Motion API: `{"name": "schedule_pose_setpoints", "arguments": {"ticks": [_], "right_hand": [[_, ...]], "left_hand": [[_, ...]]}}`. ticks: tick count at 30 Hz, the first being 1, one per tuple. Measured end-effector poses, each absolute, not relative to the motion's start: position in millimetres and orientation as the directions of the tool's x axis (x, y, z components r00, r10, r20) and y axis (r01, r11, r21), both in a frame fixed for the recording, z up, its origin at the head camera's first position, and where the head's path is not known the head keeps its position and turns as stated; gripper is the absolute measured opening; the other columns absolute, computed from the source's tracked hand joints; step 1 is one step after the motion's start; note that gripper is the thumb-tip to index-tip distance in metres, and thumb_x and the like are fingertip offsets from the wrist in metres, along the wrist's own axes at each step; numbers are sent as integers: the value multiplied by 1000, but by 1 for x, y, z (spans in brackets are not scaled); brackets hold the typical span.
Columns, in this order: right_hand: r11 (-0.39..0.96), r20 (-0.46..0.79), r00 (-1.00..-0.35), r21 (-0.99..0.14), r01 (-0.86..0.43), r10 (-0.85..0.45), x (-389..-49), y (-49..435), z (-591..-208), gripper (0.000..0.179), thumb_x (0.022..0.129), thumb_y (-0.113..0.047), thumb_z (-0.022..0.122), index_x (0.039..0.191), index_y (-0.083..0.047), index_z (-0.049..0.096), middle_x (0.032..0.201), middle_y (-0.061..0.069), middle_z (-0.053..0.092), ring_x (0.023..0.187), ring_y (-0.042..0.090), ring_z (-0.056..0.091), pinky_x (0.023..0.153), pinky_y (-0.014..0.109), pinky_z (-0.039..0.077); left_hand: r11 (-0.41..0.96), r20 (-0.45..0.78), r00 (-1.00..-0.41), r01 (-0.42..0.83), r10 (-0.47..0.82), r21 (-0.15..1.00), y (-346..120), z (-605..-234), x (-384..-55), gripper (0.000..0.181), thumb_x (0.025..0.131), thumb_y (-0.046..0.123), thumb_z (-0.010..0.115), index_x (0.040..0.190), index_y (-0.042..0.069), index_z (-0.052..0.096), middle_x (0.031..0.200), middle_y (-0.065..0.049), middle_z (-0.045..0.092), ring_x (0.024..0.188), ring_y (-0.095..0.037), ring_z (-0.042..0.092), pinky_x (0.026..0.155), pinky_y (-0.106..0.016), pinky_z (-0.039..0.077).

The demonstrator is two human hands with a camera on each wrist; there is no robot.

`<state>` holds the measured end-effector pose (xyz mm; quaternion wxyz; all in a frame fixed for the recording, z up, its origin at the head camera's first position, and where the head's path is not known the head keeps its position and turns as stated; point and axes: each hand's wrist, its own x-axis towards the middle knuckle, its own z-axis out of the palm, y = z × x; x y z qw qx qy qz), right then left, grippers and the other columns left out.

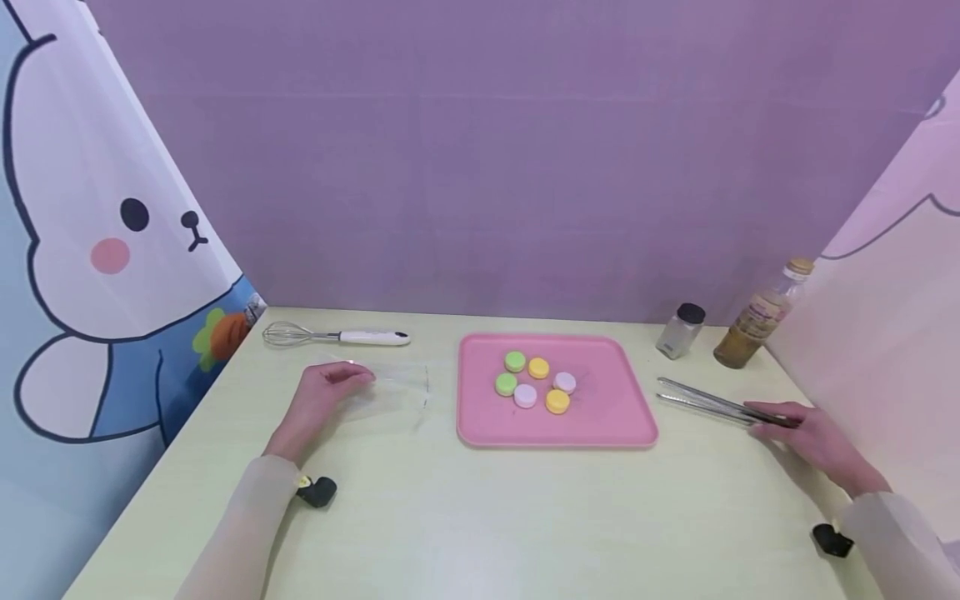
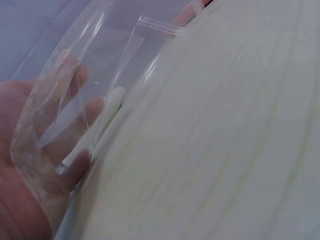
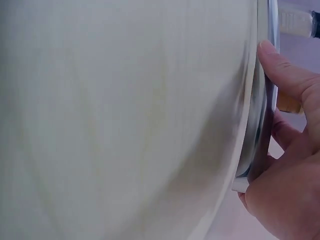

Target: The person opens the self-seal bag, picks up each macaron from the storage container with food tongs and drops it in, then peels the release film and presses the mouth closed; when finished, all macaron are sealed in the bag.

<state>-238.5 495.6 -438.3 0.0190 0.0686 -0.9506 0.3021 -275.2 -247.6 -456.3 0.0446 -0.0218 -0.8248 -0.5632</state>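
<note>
On the left, my left hand (image 1: 322,400) pinches the edge of a clear plastic bag (image 1: 397,387) between thumb and fingers, low over the table. Close up in the left wrist view, the transparent bag (image 2: 125,60) covers much of the hand (image 2: 25,150), whose fingers show through it. At the far right, my right hand (image 1: 813,433) grips metal tongs (image 1: 708,402) by the closed end, their two arms spread and pointing left toward the tray. The right wrist view has the thumb lying along one side of the tongs (image 3: 262,100).
Between the hands, a pink tray (image 1: 615,425) bears several macarons in green, yellow and lilac. A whisk (image 1: 337,336) lies behind the left hand. Behind the tongs stand a black-capped glass jar (image 1: 679,333) and a corked bottle (image 1: 757,325) of brown liquid. A purple backdrop (image 1: 525,167) borders the table.
</note>
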Motion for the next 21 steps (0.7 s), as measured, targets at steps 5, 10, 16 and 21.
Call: {"name": "schedule_pose_setpoints", "arguments": {"ticks": [5,10,16,21], "right_hand": [[809,165,-977,-553,-202,-132,-235,493,-433,40,93,-24,76,130,-9,69,116,-26,58,102,-16,44,76,18,38],[815,222,-965,-527,-239,-140,-231,483,-423,38,93,-22,76,129,-12,70,113,-21,61,100,-14,46,76,20,38],[816,311,-931,-478,-325,-188,-227,459,-413,35,89,-17,80,123,-14,74,108,-12,66,97,-13,49,77,18,39],[818,334,-918,-452,-356,-215,-228,436,-405,36,86,-16,83,121,-14,75,109,1,68,100,-14,47,78,17,38]], "left_hand": [[362,97,-995,86,-11,928,-247,-456,-275,35,91,35,77,111,6,76,109,-5,75,105,-16,62,87,-22,49],[365,86,-996,75,-14,928,-247,-456,-275,36,91,37,77,111,7,76,109,-4,75,106,-18,62,88,-24,49],[371,82,-997,72,-11,926,-247,-458,-275,38,91,39,76,112,8,76,110,-4,74,107,-19,61,91,-27,48],[372,83,-997,74,-8,925,-248,-460,-276,40,91,41,76,113,8,75,110,-4,74,109,-20,61,93,-30,47]]}}
